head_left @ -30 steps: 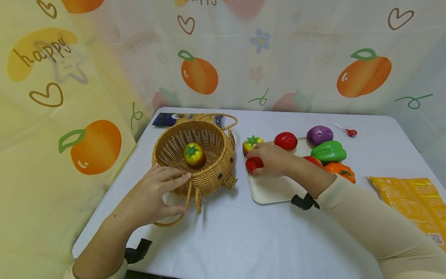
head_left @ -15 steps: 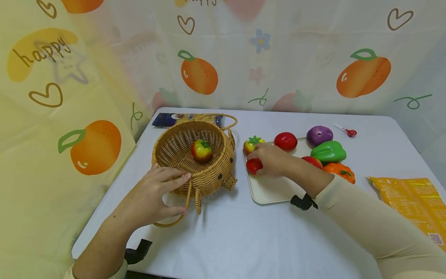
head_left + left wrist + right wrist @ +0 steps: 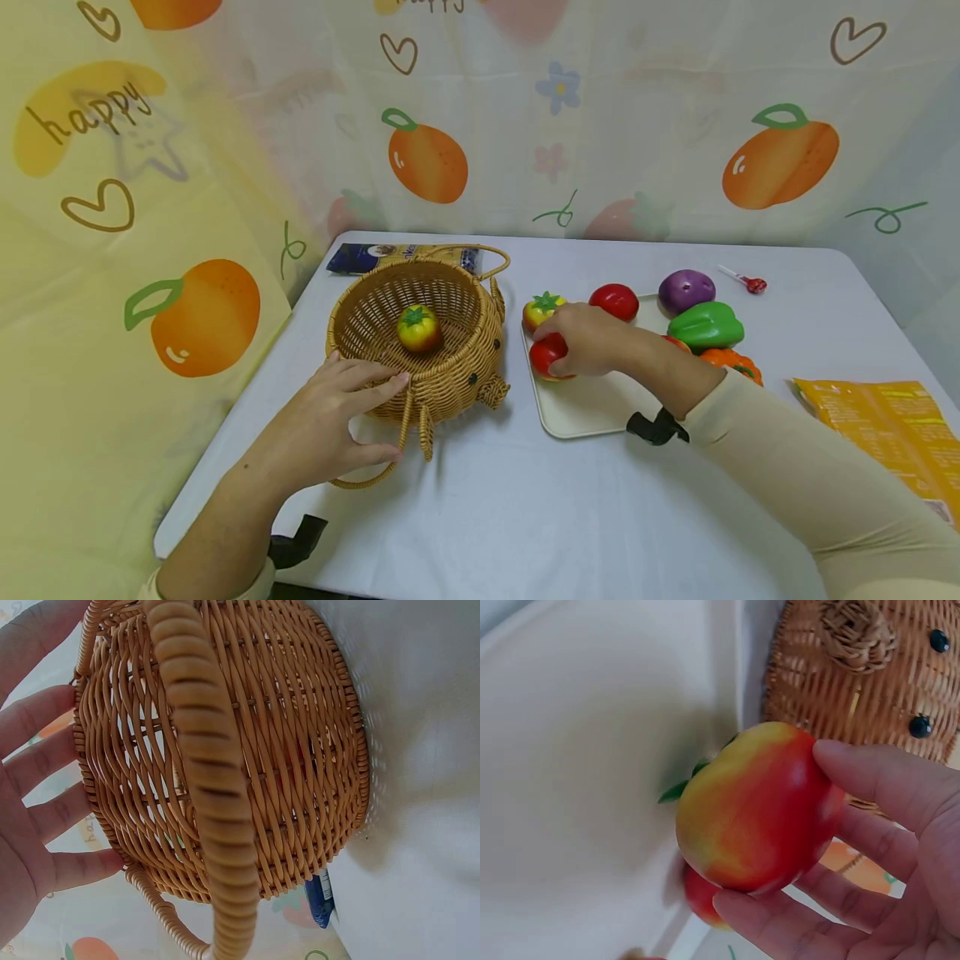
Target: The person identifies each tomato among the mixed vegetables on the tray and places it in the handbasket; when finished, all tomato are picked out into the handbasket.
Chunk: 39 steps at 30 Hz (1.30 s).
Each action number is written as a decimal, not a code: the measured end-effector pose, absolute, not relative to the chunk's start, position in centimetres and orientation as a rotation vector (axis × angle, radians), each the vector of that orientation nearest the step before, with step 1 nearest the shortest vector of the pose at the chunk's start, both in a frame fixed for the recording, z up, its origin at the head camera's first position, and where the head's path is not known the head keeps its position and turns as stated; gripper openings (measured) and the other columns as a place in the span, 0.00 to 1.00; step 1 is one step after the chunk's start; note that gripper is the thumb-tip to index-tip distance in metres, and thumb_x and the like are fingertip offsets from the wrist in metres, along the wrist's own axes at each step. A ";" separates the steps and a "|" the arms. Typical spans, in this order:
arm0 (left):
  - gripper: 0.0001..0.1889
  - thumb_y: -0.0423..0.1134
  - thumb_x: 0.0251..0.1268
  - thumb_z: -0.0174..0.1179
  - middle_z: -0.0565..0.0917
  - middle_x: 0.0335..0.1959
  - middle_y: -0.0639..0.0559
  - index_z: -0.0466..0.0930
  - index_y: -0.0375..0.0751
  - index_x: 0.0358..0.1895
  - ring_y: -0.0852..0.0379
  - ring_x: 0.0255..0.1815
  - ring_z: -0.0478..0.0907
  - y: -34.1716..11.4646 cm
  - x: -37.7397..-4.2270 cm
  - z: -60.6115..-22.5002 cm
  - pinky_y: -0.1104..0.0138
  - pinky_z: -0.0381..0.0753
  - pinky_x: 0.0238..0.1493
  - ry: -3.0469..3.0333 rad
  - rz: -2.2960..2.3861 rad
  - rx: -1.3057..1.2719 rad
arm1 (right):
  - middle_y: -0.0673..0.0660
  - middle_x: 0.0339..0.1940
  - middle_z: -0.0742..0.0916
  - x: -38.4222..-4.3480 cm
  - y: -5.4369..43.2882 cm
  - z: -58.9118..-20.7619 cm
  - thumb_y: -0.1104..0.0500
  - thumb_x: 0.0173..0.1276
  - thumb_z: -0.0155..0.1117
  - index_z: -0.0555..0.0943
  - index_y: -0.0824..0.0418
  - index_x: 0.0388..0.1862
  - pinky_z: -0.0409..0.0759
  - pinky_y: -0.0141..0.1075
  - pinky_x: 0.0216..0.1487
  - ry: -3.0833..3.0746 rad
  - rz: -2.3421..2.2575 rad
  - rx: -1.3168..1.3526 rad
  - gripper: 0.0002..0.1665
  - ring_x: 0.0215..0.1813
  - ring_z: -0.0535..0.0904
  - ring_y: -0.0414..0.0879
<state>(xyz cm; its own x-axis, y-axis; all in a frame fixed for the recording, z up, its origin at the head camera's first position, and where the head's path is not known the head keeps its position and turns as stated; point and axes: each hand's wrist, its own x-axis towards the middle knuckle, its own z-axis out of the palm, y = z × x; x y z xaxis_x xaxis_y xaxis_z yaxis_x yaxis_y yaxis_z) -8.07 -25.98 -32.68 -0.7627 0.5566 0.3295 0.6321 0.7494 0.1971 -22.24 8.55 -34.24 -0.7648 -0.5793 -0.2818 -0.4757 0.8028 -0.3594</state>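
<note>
Right wrist: tomato point(image 3: 761, 810) between fingers point(image 3: 859, 900)

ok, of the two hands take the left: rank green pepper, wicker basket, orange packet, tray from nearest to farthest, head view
1. wicker basket: at the left hand, fingers touching its rim
2. tray: just right of the basket
3. green pepper: farther right, toward the back
4. orange packet: far right, at the picture's edge
</note>
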 end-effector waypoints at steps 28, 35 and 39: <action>0.44 0.50 0.35 0.86 0.84 0.57 0.49 0.83 0.43 0.64 0.45 0.60 0.79 -25.9 -7.8 -32.7 0.30 0.64 0.69 -2.712 -0.428 -0.916 | 0.53 0.53 0.87 -23.2 7.2 -26.5 0.51 0.63 0.75 0.83 0.50 0.64 0.82 0.46 0.59 2.680 -0.549 -0.772 0.29 0.57 0.78 0.51; 0.44 0.51 0.37 0.86 0.84 0.57 0.49 0.82 0.44 0.65 0.46 0.61 0.78 -25.8 -7.9 -32.7 0.31 0.62 0.71 -2.748 -0.420 -0.899 | 0.53 0.55 0.86 -22.8 4.6 -24.1 0.50 0.65 0.73 0.83 0.50 0.64 0.83 0.45 0.56 2.706 -0.533 -0.877 0.28 0.58 0.77 0.51; 0.44 0.50 0.37 0.86 0.84 0.57 0.49 0.82 0.45 0.65 0.47 0.61 0.78 -25.8 -7.9 -32.7 0.31 0.61 0.72 -2.754 -0.431 -0.897 | 0.53 0.58 0.84 -22.4 2.8 -23.2 0.49 0.66 0.72 0.81 0.49 0.66 0.83 0.45 0.56 2.701 -0.525 -0.898 0.29 0.60 0.75 0.51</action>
